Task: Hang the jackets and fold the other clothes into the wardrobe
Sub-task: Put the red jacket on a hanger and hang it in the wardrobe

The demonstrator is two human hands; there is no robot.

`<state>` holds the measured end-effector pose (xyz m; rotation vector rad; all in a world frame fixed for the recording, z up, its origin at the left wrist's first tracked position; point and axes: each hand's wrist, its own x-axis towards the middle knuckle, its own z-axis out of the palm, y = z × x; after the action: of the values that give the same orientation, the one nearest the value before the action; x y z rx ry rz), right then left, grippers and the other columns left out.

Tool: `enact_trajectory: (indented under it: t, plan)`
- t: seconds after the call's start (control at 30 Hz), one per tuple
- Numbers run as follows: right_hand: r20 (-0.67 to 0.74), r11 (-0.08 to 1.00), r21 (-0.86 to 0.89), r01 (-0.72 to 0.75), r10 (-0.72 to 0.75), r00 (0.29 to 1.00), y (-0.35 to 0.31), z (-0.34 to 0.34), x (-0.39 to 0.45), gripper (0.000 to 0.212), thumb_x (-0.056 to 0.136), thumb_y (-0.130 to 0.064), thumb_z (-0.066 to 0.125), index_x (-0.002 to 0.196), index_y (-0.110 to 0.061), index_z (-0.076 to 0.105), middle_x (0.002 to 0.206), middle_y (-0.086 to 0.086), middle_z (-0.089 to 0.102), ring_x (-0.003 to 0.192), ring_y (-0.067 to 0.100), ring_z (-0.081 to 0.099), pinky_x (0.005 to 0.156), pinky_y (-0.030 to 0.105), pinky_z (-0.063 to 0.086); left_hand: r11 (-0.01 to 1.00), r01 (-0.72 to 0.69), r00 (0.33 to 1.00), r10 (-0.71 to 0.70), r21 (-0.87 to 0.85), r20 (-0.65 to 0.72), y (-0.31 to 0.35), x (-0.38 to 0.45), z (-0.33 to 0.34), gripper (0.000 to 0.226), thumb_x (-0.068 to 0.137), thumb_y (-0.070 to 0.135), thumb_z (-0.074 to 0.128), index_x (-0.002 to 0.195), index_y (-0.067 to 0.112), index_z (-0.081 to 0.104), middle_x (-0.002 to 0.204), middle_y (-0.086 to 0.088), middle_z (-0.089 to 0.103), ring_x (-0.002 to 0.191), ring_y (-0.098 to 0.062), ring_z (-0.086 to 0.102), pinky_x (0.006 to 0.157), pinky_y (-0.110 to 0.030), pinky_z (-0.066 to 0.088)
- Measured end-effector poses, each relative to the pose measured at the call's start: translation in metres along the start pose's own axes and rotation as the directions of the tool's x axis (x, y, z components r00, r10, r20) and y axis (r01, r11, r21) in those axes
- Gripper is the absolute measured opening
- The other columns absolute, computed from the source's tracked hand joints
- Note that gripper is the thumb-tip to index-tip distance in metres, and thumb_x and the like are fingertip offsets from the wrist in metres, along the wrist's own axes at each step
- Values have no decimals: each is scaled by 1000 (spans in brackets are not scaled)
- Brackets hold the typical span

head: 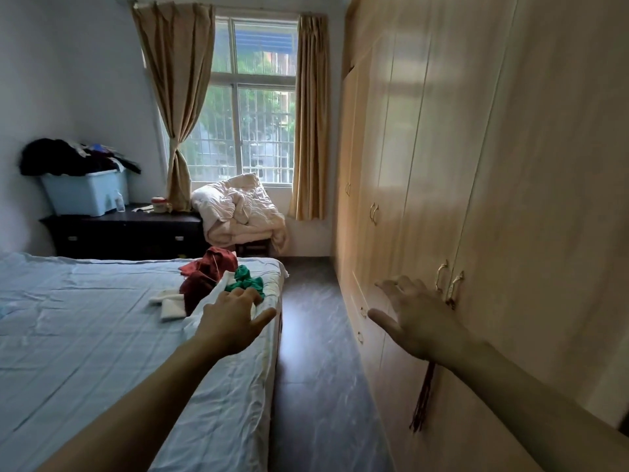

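Observation:
A heap of clothes lies near the bed's far right corner: a dark red garment (211,270), a green one (246,281) and white pieces (172,303). My left hand (231,318) is stretched out over the bed's edge just short of the heap, fingers straight, holding nothing. My right hand (417,318) is spread open in front of the light wooden wardrobe (476,165), a little left of its brass door handles (449,282). All the wardrobe doors are closed.
The bed (85,335) with a pale blue sheet fills the left. A narrow dark floor aisle (313,352) runs between bed and wardrobe. At the back stand a dark dresser (129,233) with a blue bin (85,192) of clothes and a chair heaped with a duvet (245,212). A red tassel (423,396) hangs below my right wrist.

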<state>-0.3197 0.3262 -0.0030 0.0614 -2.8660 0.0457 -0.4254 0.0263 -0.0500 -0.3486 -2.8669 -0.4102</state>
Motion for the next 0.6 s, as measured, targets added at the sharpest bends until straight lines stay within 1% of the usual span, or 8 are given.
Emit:
enact_trajectory:
  t: [0.07,0.13,0.23,0.3,0.37,0.43,0.5,0.6]
  plan:
    - [4,1000,18,2,-2,1000,11,17,37,66,97,-64,34,152,-28,26,156,-1,34,140,21,35,111,39,33,1000,-3,1000,4,28,-9,-1,36,12,55,91,67,46,127,26,56,132,-3,58,122,-25,50,97,-47,47]
    - [2,999,46,14,-14,1000,22,31,75,65,97,-62,33,152,-28,25,158,-1,31,142,22,32,113,40,31,999,-4,1000,5,51,-24,1,72,20,56,91,66,47,128,26,56,131,-4,59,121,-25,51,97,-48,47]
    - [-3,991,129,28,-28,1000,40,39,137,64,98,-60,35,152,-27,27,158,-1,30,144,22,31,115,41,29,999,30,998,-30,12,-52,5,128,26,53,90,64,49,126,26,56,130,-4,60,117,-25,54,95,-49,48]
    - [-20,986,163,38,-35,999,52,43,180,63,98,-59,37,152,-27,28,156,1,33,142,23,34,114,40,31,998,57,997,-56,12,-56,4,164,30,50,91,63,50,124,27,57,128,-4,61,115,-26,55,93,-48,48]
    - [-38,984,166,60,-54,998,63,51,221,64,98,-59,37,152,-27,28,154,2,37,139,23,36,112,40,33,996,88,994,-87,11,-69,-1,198,36,49,90,64,49,122,28,57,125,-3,62,111,-26,56,91,-47,49]
    - [-28,986,141,86,-83,996,68,63,255,64,98,-60,37,152,-27,28,154,1,35,140,23,35,111,41,34,994,112,991,-112,6,-77,-7,227,43,50,90,66,49,121,28,58,123,-2,63,108,-25,58,90,-48,50]
    - [-13,985,120,121,-120,993,70,77,285,64,98,-61,37,151,-27,28,156,-1,34,141,22,34,112,41,33,991,135,989,-133,21,-65,-14,254,52,52,89,66,49,123,27,58,125,-3,62,110,-25,58,91,-48,50]
    - [2,980,133,145,-146,989,73,96,335,63,98,-60,37,151,-27,28,156,-2,33,142,21,33,113,40,33,988,151,987,-150,17,-58,-26,298,69,52,90,65,49,124,26,57,125,-3,61,112,-24,56,92,-49,49]
